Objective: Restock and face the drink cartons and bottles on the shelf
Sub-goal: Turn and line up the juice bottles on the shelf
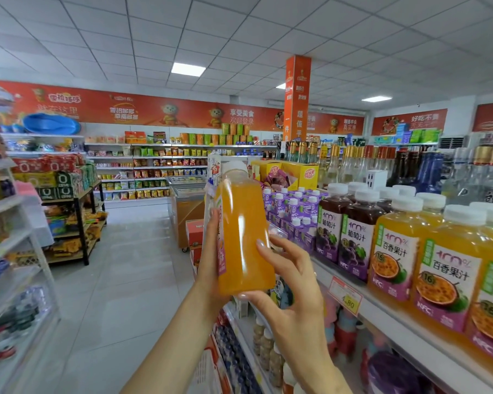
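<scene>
The person is holding a passion fruit juice bottle (246,237) upright at 12 o'clock, out in the aisle and apart from the top shelf (382,305) running along from 1 to 4 o'clock. The left grip (211,251) is grasping the bottle's label side, fingers curling round it. The right grip (291,291) is grasping it too, thumb lying under the base and a fingertip pressing the bare front. The bottle's white cap (235,166) is pointing up. A white carton (213,170) is showing just behind it; I cannot tell whether a grip is holding that. On the shelf at 3 o'clock, matching passion fruit bottles (396,251) are standing label-out, grape juice bottles (329,231) beside them at 2, purple cartons (291,211) beyond. A price tag (345,295) is hanging on the shelf edge.
</scene>
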### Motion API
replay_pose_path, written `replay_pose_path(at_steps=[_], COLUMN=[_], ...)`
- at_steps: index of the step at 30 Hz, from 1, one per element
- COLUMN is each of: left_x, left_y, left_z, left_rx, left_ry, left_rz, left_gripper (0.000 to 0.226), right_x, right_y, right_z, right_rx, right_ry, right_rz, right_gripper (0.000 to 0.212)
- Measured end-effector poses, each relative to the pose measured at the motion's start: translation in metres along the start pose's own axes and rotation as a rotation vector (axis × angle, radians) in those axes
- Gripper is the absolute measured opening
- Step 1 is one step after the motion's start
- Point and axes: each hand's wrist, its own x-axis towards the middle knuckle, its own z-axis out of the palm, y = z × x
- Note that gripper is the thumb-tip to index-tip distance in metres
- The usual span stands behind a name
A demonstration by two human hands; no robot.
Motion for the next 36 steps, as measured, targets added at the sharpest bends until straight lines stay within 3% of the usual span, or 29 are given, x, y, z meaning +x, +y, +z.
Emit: replay_pose_path(at_steps=[4, 7, 10, 16, 21, 24, 27, 31, 36], left_x=[-0.003, -0.002, -0.003, 0.0, 0.005, 0.009, 0.012, 0.011, 0.006], left_y=[0.001, 0.001, 0.007, 0.019, 0.028, 0.031, 0.031, 0.03, 0.024], left_z=[-0.003, -0.001, 0.002, -0.003, -0.005, -0.003, -0.001, 0.002, 0.004], left_rx=[0.019, 0.054, 0.092, 0.419, 0.528, 0.497, 0.494, 0.549, 0.749], left_ry=[0.004, 0.039, 0.173, 0.355, 0.436, 0.45, 0.457, 0.428, 0.356], left_rz=[0.017, 0.076, 0.138, 0.343, 0.24, 0.182, 0.17, 0.172, 0.165], left_gripper=[0.083, 0.072, 0.061, 0.028, 0.044, 0.042, 0.038, 0.026, 0.069], right_x=[0.001, -0.002, 0.0, 0.009, 0.011, 0.013, 0.015, 0.018, 0.021], right_y=[-0.001, 0.004, 0.006, 0.006, 0.005, 0.005, 0.007, 0.01, 0.015], right_z=[0.001, -0.002, -0.007, -0.006, -0.003, 0.0, 0.007, 0.015, 0.015], right_rx=[0.065, 0.083, 0.078, 0.032, 0.002, -0.058, -0.198, -0.256, -0.119], right_ry=[0.034, 0.154, 0.209, 0.003, -0.141, -0.222, -0.21, -0.122, -0.071], right_rz=[-0.081, -0.177, -0.107, 0.187, 0.198, 0.216, 0.172, 0.144, 0.267], right_gripper=[0.033, 0.012, 0.005, 0.029, 0.048, 0.073, 0.086, 0.083, 0.077])
